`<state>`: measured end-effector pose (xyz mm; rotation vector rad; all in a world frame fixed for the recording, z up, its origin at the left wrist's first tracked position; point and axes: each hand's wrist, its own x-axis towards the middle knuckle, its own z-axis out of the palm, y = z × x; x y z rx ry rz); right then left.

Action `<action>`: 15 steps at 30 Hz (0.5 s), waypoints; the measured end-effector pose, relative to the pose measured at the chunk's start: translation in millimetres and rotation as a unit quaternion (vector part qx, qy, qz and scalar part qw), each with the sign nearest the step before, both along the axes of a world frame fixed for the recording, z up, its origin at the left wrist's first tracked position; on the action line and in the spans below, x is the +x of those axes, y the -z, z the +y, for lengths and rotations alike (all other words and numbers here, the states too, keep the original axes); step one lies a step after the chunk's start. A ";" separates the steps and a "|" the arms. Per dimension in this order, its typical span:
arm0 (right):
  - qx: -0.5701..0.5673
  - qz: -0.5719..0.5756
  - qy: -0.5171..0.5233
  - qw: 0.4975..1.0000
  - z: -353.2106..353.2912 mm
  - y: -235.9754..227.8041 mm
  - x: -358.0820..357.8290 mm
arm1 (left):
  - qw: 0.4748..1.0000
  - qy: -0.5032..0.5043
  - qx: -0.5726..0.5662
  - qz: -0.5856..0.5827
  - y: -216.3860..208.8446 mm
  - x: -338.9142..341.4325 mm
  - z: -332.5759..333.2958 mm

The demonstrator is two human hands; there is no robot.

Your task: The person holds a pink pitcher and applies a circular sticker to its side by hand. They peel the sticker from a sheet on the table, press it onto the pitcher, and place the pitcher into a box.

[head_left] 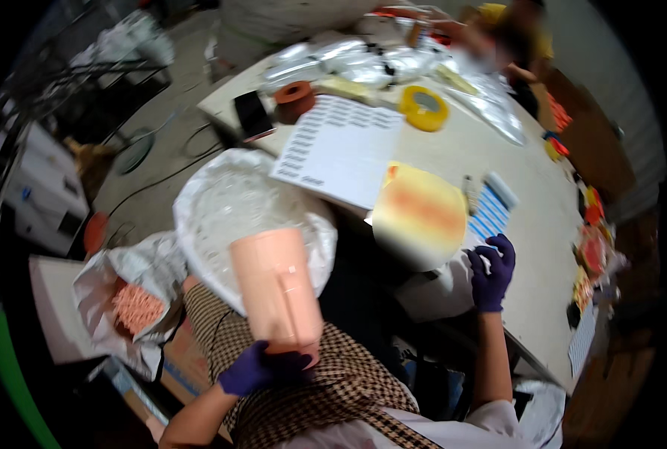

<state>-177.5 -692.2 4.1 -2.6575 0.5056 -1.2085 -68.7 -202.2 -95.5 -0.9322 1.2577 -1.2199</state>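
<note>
My left hand, in a purple glove, is closed around the lower end of a peach-pink plastic jug with a side handle. The jug is held tilted above my lap, in front of a white-lined bin. At the table's near edge is my right hand, also purple-gloved, its fingers bent together in what looks like a pinch. Anything between those fingertips is too small to make out. Close to it lie a blue-striped sheet and a rounded yellow-orange piece, blurred, at the edge.
The table holds a printed sheet, yellow tape roll, brown roll, dark phone and clear plastic bags. The bin holds clear plastic. A sack contains pink pieces. Another person sits across.
</note>
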 end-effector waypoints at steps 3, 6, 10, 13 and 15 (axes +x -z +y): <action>0.289 0.012 -0.141 0.947 68.8 -23.9 43.5 | 0.947 -0.008 -0.072 -0.314 -3.6 -1.4 -10.5; 0.430 0.106 -0.338 0.830 130.0 -39.1 117.4 | 0.967 -0.093 -0.200 -0.124 -29.1 5.8 -23.4; 0.457 0.220 -0.415 0.755 185.4 -24.3 197.6 | 0.706 -0.072 -0.185 -0.679 -1.8 9.7 -10.1; 0.452 0.288 -0.393 0.748 196.6 -22.0 211.2 | 0.502 -0.071 -0.126 -0.852 -9.7 9.3 -4.7; 0.431 0.303 -0.386 0.757 199.0 -17.3 212.7 | 0.232 -0.066 -0.016 -0.970 -18.1 9.6 1.9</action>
